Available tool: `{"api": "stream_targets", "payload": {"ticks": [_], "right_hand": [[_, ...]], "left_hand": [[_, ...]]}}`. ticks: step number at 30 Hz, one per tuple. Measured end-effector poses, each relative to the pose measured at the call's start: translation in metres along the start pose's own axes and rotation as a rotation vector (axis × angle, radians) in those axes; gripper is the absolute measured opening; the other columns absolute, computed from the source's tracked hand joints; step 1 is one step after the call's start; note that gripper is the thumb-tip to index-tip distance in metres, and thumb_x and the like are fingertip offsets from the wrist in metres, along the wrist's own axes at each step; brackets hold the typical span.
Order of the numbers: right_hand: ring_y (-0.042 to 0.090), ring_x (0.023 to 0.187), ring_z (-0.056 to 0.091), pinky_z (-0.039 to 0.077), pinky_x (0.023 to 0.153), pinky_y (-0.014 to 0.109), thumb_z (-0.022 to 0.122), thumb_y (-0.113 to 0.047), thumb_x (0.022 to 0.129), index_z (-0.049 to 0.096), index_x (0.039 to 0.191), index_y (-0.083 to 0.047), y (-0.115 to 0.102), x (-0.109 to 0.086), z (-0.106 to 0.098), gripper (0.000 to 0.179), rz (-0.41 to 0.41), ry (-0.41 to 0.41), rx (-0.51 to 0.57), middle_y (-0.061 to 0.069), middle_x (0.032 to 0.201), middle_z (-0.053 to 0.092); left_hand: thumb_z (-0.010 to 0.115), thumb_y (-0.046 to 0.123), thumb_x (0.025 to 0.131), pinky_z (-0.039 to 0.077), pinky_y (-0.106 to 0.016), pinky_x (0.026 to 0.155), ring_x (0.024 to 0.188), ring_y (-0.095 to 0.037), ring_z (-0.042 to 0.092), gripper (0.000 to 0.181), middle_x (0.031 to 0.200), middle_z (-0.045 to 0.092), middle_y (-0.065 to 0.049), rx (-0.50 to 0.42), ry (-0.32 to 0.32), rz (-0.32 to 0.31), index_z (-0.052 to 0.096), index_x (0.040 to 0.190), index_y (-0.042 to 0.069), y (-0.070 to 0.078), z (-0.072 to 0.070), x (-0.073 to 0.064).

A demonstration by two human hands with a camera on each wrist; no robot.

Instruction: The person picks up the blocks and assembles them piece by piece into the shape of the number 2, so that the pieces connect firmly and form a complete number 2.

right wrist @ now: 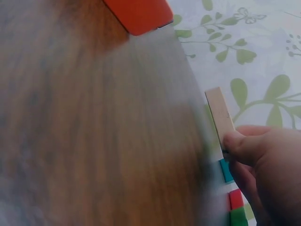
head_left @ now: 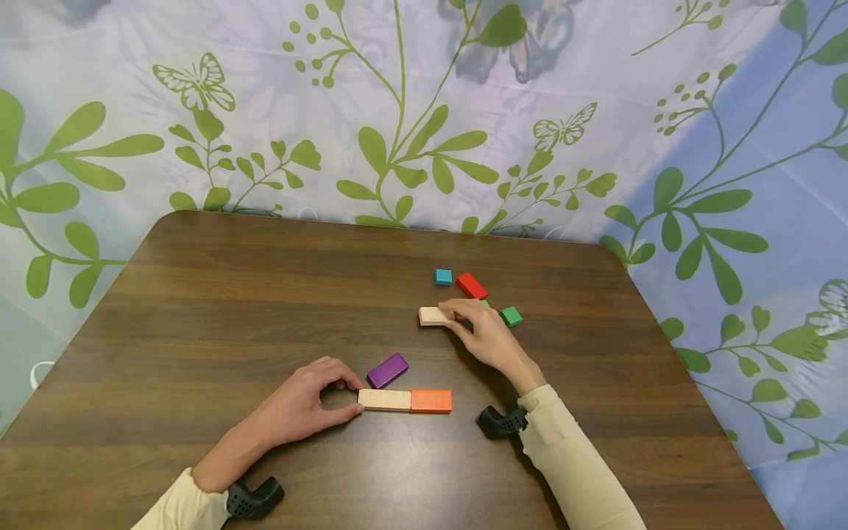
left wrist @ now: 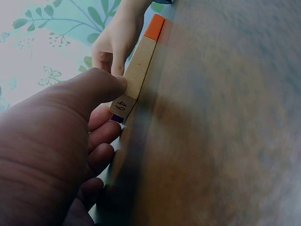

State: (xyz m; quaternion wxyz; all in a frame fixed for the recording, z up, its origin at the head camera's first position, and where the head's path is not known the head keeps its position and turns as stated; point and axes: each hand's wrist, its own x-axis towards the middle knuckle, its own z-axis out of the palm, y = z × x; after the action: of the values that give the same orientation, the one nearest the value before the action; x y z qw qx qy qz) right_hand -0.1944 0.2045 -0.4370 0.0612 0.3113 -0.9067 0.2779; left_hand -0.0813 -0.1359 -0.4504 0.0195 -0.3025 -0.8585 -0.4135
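My left hand pinches the left end of a plain wooden block lying on the table; a "49" is written on its end face in the left wrist view. An orange block sits end to end with it on the right. Just behind them lies a purple block, turned at an angle. Farther back, my right hand holds a second plain wooden block between thumb and fingers, covering its right end. Whether that block touches the table is hard to tell.
Beyond the right hand are a small blue block, a red block and a green block; another green piece is mostly hidden by the hand. The brown table ends at a patterned cloth behind.
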Motion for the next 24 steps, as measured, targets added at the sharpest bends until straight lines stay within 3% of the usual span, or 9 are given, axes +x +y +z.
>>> {"api": "stream_targets", "payload": {"ticks": [7,15,24], "right_hand": [[0.02,0.113,0.067,0.055,0.094,0.04,0.072,-0.01,0.097,0.07,0.132,-0.01,-0.0004,0.0001,0.0,0.035,-0.034,-0.057,0.06,0.005,0.132,0.069],[0.021,0.123,0.063,0.054,0.099,0.039,0.072,-0.009,0.096,0.068,0.134,-0.011,-0.0011,-0.0014,0.0003,0.037,-0.093,-0.132,0.13,0.004,0.133,0.069],[0.019,0.127,0.061,0.052,0.103,0.038,0.071,-0.011,0.098,0.068,0.134,-0.014,-0.0024,-0.0033,0.0005,0.037,-0.139,-0.196,0.139,0.0,0.135,0.068]], "left_hand": [[0.086,0.026,0.087,0.051,-0.025,0.079,0.09,-0.004,0.055,0.024,0.098,0.065,0.015,-0.003,0.0,-0.001,0.07,0.104,0.029,0.0002,0.0,0.0002],[0.086,0.025,0.086,0.051,-0.026,0.079,0.09,-0.004,0.056,0.025,0.098,0.066,0.015,-0.003,0.0,0.001,0.07,0.104,0.029,0.0,-0.0002,0.0007],[0.086,0.025,0.086,0.051,-0.026,0.079,0.09,-0.003,0.055,0.024,0.098,0.065,0.016,0.007,-0.003,-0.003,0.07,0.104,0.029,0.0009,-0.0006,0.0004]]}}
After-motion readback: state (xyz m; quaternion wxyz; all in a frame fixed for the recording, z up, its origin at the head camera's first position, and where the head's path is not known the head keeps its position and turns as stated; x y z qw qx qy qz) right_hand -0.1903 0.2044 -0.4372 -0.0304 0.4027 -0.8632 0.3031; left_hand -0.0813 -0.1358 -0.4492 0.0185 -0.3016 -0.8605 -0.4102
